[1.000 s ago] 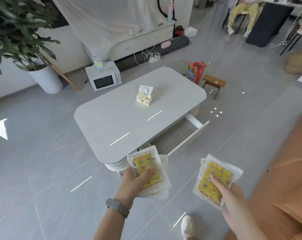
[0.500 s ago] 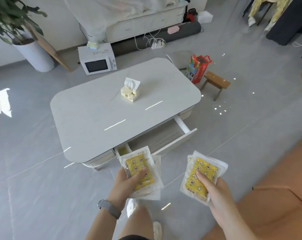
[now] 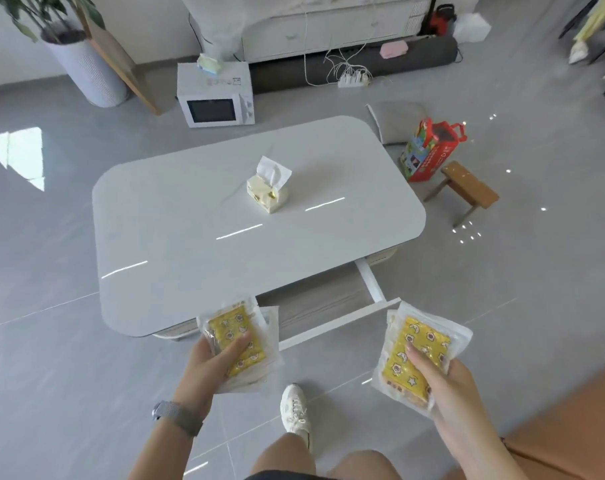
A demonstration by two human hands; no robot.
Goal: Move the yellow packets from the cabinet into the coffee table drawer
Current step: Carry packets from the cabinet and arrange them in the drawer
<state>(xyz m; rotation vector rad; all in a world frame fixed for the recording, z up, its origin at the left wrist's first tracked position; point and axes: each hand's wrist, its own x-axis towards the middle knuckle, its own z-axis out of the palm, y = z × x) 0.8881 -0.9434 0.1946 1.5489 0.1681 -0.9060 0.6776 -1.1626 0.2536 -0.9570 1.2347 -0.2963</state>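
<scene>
My left hand [image 3: 209, 365] grips a stack of yellow packets [image 3: 238, 336] with clear white edges, thumb on top. It hovers over the left end of the open drawer [image 3: 332, 303] of the white coffee table [image 3: 197, 237]. My right hand [image 3: 443, 379] grips a second stack of yellow packets [image 3: 419, 348] just outside the drawer's white front panel [image 3: 342, 323], near its right corner. The drawer's pale wooden floor shows between the two stacks. The cabinet is not in view.
A tissue box [image 3: 268, 188] stands on the tabletop. Right of the table are a small wooden stool [image 3: 467, 188] and a red bag [image 3: 432, 150]. A microwave [image 3: 214, 95] sits on the floor behind. An orange sofa [image 3: 571, 427] edges the right. My shoe [image 3: 296, 410] is below the drawer.
I have stepped closer to the table. Both hands with their packets have come up to the open drawer, and the drawer now lies right in front of them.
</scene>
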